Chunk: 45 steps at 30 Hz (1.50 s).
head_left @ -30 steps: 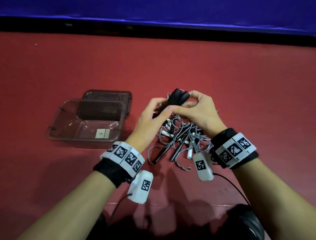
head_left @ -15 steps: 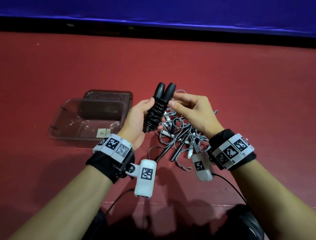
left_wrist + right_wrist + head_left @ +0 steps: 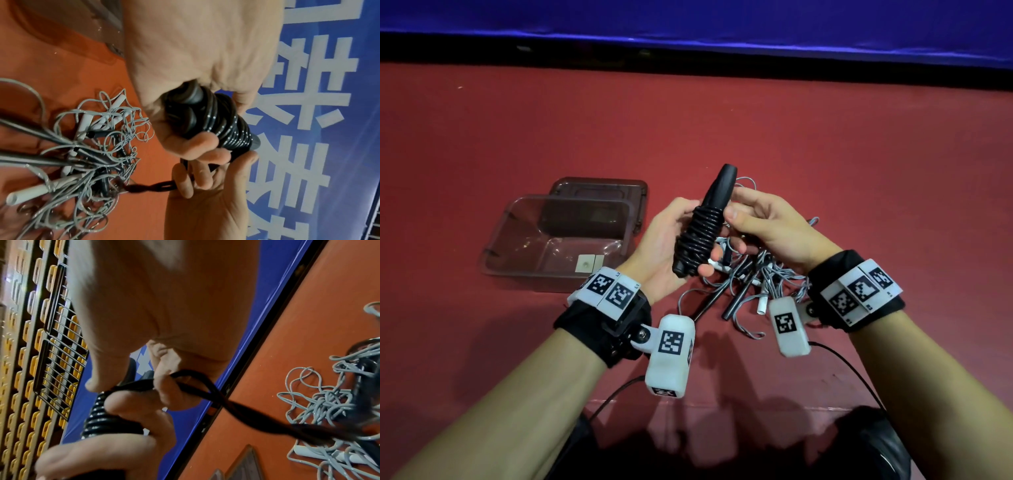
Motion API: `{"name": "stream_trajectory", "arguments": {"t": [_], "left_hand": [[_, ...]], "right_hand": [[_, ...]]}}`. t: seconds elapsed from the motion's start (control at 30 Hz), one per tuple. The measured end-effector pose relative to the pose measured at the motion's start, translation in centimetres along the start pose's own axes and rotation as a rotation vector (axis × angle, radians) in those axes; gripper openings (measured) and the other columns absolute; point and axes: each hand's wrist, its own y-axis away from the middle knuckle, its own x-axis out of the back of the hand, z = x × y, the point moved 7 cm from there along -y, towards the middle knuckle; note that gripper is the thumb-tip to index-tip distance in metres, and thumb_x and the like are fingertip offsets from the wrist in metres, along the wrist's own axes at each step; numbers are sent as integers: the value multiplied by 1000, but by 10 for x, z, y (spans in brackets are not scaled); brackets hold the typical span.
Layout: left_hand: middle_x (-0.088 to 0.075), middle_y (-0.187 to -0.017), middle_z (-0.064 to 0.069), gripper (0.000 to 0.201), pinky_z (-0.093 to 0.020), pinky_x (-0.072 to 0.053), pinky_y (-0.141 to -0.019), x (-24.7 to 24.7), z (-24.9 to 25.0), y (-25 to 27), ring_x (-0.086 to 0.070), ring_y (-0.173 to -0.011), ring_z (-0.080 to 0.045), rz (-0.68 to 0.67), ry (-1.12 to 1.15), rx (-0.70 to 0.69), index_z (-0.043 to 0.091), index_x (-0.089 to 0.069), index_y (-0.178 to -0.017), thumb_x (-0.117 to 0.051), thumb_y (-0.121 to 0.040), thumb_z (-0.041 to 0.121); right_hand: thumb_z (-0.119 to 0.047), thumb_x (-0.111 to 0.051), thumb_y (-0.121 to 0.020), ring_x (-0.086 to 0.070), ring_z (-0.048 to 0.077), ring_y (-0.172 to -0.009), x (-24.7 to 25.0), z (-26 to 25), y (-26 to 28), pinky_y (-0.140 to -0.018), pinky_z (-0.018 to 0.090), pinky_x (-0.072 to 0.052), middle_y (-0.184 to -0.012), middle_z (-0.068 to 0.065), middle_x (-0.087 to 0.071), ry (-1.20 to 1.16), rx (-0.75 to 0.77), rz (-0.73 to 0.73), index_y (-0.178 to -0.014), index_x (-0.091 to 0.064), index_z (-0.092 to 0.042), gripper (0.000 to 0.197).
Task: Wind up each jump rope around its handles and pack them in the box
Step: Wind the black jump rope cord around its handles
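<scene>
Head view: black jump rope (image 3: 700,226), cord coiled round handles, gripped upright-ish in left hand (image 3: 664,246) above red desk (image 3: 825,144); clear box (image 3: 517,236) lying open just left.
Left wrist: left fingers (image 3: 197,142) curled round coil.
Right wrist: loose cord end (image 3: 201,391) pinched by right hand (image 3: 164,321) fingers; grey rope tangle (image 3: 329,402) left on desk.

Black wound rope (image 3: 702,229) — both hands, upright-ish.

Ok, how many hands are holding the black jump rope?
2. The left hand grips the wound part of the black jump rope round its handles. The right hand pinches its loose end beside the coils.
</scene>
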Motion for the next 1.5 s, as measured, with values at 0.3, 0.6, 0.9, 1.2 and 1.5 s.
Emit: {"name": "stream_trajectory", "arguments": {"t": [0.3,0.6,0.9,1.2,1.5], "left_hand": [[-59,-79,-11,37,-20,-30,-38,-2,-11,2,-49,-48,-19,-22,118,66,4,-66,-86,-48,-94,35],[-68,-97,6,36,-31,-52,-85,9,17,-10,-65,-90,-8,257,-928,-527,31,-59,-101,-82,-78,46],[-79,-102,0,19,-31,-56,-86,40,30,-9,-73,-95,-15,320,-475,-505,20,-75,-108,-76,-90,21],[-71,-79,-9,16,-34,-50,-59,34,21,-9,-63,-70,-22,287,-269,-380,4,-73,-98,-65,-97,17],[-72,-70,-1,14,-26,-47,-54,44,17,-6,-66,-62,-15,468,-410,-385,14,-75,-90,-80,-85,26]], "right_hand": [[-25,-70,-89,-49,8,-47,-1,4,-1,-44,16,-36,-67,2,-66,-67,-20,160,-114,-61,-13,29],[-20,-90,-74,-68,21,-71,24,10,10,-73,36,-56,-78,17,-76,-32,24,600,-93,-65,-11,33],[-9,-76,-89,-58,5,-52,16,7,4,-53,16,-47,-75,-1,-74,-4,7,424,-105,-66,-3,20],[-27,-80,-87,-70,13,-75,17,-4,5,-76,38,-57,-82,-10,-75,581,181,399,-92,-77,-24,7],[-52,-47,-97,-46,23,-57,-16,-7,10,-58,35,-39,-52,-10,-38,1328,227,245,-69,-41,-28,37]]}}
